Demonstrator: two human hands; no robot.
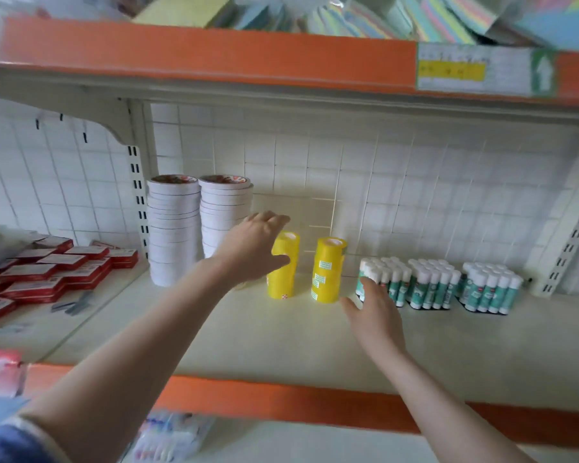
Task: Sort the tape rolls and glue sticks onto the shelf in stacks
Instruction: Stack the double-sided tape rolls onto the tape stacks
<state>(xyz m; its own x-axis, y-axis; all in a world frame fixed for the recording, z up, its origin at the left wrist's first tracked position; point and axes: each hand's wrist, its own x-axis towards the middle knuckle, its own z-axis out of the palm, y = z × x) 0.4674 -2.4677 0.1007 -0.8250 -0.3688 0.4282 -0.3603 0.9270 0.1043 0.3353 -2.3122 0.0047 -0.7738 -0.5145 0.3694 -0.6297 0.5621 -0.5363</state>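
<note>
Two tall stacks of white tape rolls (174, 228) stand at the back left of the cream shelf (281, 342). Two yellow tape stacks stand mid-shelf: the left one (283, 272) and the right one (328, 270). My left hand (253, 250) reaches in with spread fingers around the left yellow stack, thumb at its front; I cannot tell whether it grips. Three blocks of green-and-white glue sticks (430, 284) stand to the right. My right hand (375, 312) hovers with relaxed fingers between the right yellow stack and the nearest glue block (386, 279).
Red flat boxes (57, 269) fill the neighbouring shelf bay at left, with a few loose staple strips (77, 304) beside them. An orange-edged upper shelf (214, 51) carries coloured paper pads. A slotted upright (137, 202) divides the bays. Packets lie below the shelf's orange front edge (281, 399).
</note>
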